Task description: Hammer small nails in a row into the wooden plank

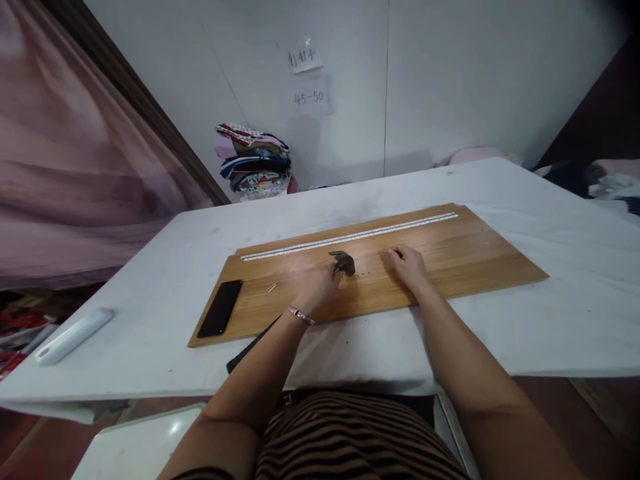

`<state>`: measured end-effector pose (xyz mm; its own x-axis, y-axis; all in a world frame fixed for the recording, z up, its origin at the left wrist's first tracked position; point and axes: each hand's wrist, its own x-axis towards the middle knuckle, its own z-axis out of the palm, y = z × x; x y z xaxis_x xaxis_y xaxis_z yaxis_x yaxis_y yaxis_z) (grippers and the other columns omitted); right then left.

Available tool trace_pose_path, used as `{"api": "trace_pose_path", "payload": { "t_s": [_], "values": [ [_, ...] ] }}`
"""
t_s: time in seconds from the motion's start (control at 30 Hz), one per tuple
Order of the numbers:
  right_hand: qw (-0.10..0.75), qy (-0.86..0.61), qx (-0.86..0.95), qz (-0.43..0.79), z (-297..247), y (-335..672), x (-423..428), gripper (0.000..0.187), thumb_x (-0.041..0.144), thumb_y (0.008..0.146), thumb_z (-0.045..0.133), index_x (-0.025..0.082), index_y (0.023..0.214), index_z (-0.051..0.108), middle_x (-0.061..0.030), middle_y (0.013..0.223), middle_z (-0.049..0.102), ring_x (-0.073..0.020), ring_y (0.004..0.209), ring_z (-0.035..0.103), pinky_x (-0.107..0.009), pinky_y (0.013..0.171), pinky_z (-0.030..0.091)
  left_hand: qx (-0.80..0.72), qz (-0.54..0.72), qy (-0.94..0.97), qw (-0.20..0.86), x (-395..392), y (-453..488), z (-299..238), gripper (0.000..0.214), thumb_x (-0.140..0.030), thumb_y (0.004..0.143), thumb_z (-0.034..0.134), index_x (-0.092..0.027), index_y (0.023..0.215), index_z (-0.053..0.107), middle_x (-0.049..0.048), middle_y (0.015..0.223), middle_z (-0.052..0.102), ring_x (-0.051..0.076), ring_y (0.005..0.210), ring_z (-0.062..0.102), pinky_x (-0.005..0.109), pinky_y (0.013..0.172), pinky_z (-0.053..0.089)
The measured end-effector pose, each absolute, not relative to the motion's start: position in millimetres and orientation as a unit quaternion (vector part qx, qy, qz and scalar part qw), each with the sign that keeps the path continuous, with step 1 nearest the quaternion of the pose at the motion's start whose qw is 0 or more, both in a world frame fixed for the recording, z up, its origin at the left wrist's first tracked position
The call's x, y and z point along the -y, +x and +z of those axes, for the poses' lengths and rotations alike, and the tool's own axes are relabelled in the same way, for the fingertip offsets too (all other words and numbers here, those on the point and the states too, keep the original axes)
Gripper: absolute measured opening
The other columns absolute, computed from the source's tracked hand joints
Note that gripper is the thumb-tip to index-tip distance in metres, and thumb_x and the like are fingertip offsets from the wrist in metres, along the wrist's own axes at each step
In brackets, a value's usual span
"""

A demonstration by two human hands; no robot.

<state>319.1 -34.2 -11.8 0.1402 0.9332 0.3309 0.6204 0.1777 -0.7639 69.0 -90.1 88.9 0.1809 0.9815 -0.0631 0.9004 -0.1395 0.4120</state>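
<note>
A wooden board [480, 247] lies on the white table. My left hand [319, 287], with a bracelet at the wrist, is closed round a claw hammer [345, 262] close to its dark metal head. The black handle comes out below my forearm, past the board's front edge. To the right, my right hand [409, 264] is held over the board with thumb and fingers pinched; what is between them, if anything, is too small to make out. Several tiny dark spots [363, 273] show on the board between my hands. Small nails [273, 287] lie left of my left hand.
Two white measuring strips [350, 237] run along the board's far side. A black phone [220, 308] lies on its left end. A white oblong object [75, 337] is at the left of the table [520, 193]. Folded cloths [255, 160] are stacked by the wall.
</note>
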Motion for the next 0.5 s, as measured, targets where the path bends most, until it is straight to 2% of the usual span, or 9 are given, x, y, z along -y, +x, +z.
{"api": "trace_pose_path", "payload": {
  "t_s": [0.27, 0.37, 0.5],
  "values": [
    [0.432, -0.618, 0.633, 0.175, -4.0, 316.2, 38.6, 0.041, 0.050, 0.089, 0.046, 0.025, 0.057, 0.045, -0.0030, 0.057, 0.055, -0.0177, 0.061, 0.048, -0.029, 0.061, 0.032, -0.652, 0.072, 0.738, 0.157, 89.6, 71.0, 92.3, 0.031, -0.033, 0.101, 0.048, -0.016, 0.110, 0.073, 0.0140, 0.108, 0.078, 0.026, 0.100, 0.073, 0.031, 0.084, 0.052],
    [0.429, -0.616, 0.637, 0.176, -3.1, 316.2, 39.3, 0.041, 0.051, 0.089, 0.046, 0.025, 0.057, 0.044, -0.0025, 0.056, 0.054, -0.0175, 0.061, 0.047, -0.029, 0.060, 0.032, -0.637, 0.075, 0.750, 0.160, 90.7, 72.1, 92.2, 0.029, -0.030, 0.101, 0.048, -0.018, 0.110, 0.073, 0.0118, 0.110, 0.078, 0.025, 0.102, 0.072, 0.031, 0.087, 0.051],
    [0.423, -0.626, 0.632, 0.171, -4.5, 316.5, 37.3, 0.036, 0.046, 0.089, 0.045, 0.025, 0.059, 0.048, -0.0052, 0.061, 0.061, -0.0192, 0.063, 0.051, -0.031, 0.063, 0.035, -0.644, 0.063, 0.748, 0.150, 90.7, 71.3, 92.1, 0.031, -0.031, 0.101, 0.048, -0.016, 0.110, 0.072, 0.0138, 0.111, 0.078, 0.025, 0.102, 0.072, 0.032, 0.086, 0.051]
  ]
}}
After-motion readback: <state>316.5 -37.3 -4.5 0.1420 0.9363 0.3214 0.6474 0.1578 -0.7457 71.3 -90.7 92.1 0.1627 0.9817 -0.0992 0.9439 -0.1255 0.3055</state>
